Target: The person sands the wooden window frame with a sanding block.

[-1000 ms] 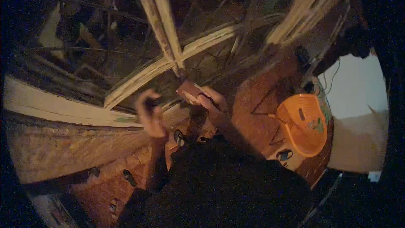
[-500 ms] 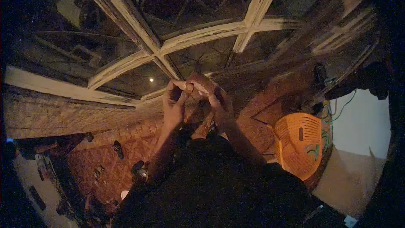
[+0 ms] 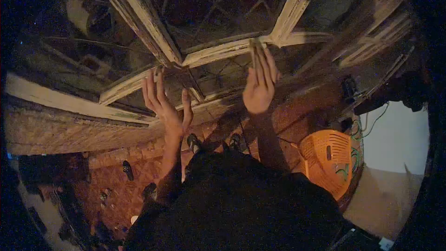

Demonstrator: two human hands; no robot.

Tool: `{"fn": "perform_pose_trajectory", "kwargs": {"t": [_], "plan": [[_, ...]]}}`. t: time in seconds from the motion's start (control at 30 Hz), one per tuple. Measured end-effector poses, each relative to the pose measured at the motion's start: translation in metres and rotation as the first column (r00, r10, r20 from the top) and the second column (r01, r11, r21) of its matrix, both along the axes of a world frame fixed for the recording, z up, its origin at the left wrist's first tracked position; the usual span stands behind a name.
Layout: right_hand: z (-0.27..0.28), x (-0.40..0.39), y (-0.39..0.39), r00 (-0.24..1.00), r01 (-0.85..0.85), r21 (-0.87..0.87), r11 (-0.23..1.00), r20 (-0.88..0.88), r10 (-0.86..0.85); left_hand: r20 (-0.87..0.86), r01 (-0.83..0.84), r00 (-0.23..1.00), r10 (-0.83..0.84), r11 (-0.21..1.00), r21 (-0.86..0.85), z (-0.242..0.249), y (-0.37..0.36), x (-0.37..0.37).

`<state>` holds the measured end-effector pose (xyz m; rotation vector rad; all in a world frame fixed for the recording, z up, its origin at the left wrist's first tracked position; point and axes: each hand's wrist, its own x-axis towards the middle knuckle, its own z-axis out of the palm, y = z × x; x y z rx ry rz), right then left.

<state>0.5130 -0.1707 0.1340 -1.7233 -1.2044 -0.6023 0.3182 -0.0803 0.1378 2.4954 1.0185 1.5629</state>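
Observation:
The worn wooden window frame (image 3: 218, 52), its pale paint streaked and flaking, spans the view in front of me. My right hand (image 3: 260, 88) reaches up to its crossbar, fingers straight and close together. A folded piece of sandpaper (image 3: 253, 52) shows as a thin edge along those fingers, right at the bar; most of it is hidden. To the left, my left hand (image 3: 163, 107) is open with fingers spread and holds nothing. Its fingertips overlap the lower left bar near the joint.
An orange plastic chair (image 3: 327, 158) stands at the right, by a green hose or cord (image 3: 357, 132). Below the window runs a rough wall ledge (image 3: 69, 128). My shoes (image 3: 193, 143) show on the tiled floor (image 3: 125, 193), where a dark slipper (image 3: 127, 170) lies at the left.
My hands were together at the middle, both on the reddish-brown sandpaper. They have parted: the left let go and moved left, the right went up and right to the crossbar with it.

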Motion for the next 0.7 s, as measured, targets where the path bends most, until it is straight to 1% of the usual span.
{"fn": "perform_pose_trajectory", "kwargs": {"t": [0.03,0.1,0.13,0.17,0.2,0.23,0.27,0.3,0.33,0.4,0.47,0.5,0.53,0.57,0.6,0.63,0.67,0.7], "plan": [[0.004,-0.007,0.004,1.000,0.010,-0.001,1.000,0.001,-0.010,0.001,0.010,1.000,-0.010,1.000,-0.001,-0.004,0.008,-0.002],[0.008,-0.027,0.013,0.997,-0.013,-0.223,0.975,0.074,0.030,-0.086,-0.030,0.996,0.030,1.000,0.006,-0.013,0.022,-0.004],[0.005,-0.032,0.013,0.991,-0.056,-0.245,0.968,0.100,0.083,-0.087,-0.014,0.996,0.014,1.000,0.005,-0.016,0.026,-0.003],[0.001,-0.029,0.013,0.993,-0.041,-0.247,0.968,0.101,0.068,-0.130,-0.041,0.991,0.039,0.999,-0.009,-0.019,0.031,-0.002],[-0.004,-0.024,0.014,0.991,0.065,-0.217,0.974,0.128,-0.038,-0.177,-0.068,0.982,0.063,0.997,-0.022,-0.023,0.035,-0.002],[-0.006,-0.016,0.013,0.978,0.170,-0.183,0.968,0.151,-0.143,-0.180,-0.054,0.982,0.049,0.998,-0.022,-0.025,0.038,-0.003],[0.001,-0.003,0.011,0.982,0.169,-0.107,0.980,0.104,-0.158,-0.194,-0.065,0.979,0.061,0.998,-0.018,-0.028,0.040,-0.003],[-0.001,-0.015,0.016,0.981,0.177,-0.112,0.978,0.104,-0.166,-0.208,-0.081,0.975,0.075,0.997,-0.018,-0.031,0.042,-0.003],[-0.004,-0.038,0.025,0.963,0.253,-0.188,0.949,0.143,-0.228,-0.208,-0.074,0.976,0.068,0.997,-0.024,-0.033,0.043,-0.003],[-0.005,-0.053,0.026,0.938,0.332,-0.268,0.904,0.190,-0.289,-0.196,-0.068,0.979,0.060,0.997,-0.038,-0.039,0.044,-0.005],[0.000,-0.052,0.020,0.969,0.081,-0.207,0.975,0.247,-0.028,-0.210,-0.072,0.976,0.065,0.997,-0.027,-0.042,0.047,-0.005],[0.002,-0.050,0.018,0.954,-0.054,-0.180,0.982,0.281,0.103,-0.221,-0.087,0.972,0.082,0.996,-0.012,-0.042,0.048,-0.005],[-0.008,-0.041,0.021,0.981,0.075,-0.083,0.994,0.186,-0.058,-0.220,-0.084,0.972,0.079,0.996,-0.012,-0.041,0.050,-0.007],[-0.008,-0.029,0.025,0.981,0.074,-0.086,0.994,0.188,-0.056,-0.251,-0.075,0.966,0.067,0.997,-0.024,-0.039,0.050,-0.009],[-0.009,-0.014,0.029,0.990,0.079,0.029,0.996,0.112,-0.082,-0.285,-0.068,0.957,0.053,0.997,-0.043,-0.039,0.048,-0.010],[-0.010,-0.009,0.032,0.994,0.092,0.146,0.985,0.038,-0.098,-0.283,-0.072,0.958,0.055,0.996,-0.051,-0.042,0.049,-0.011],[-0.006,-0.017,0.034,0.994,0.089,0.141,0.986,0.043,-0.096,-0.291,-0.090,0.954,0.074,0.995,-0.044,-0.044,0.050,-0.010],[0.001,-0.033,0.037,0.987,0.129,0.059,0.990,0.093,-0.134,-0.302,-0.105,0.949,0.089,0.994,-0.036,-0.046,0.051,-0.010]]}}
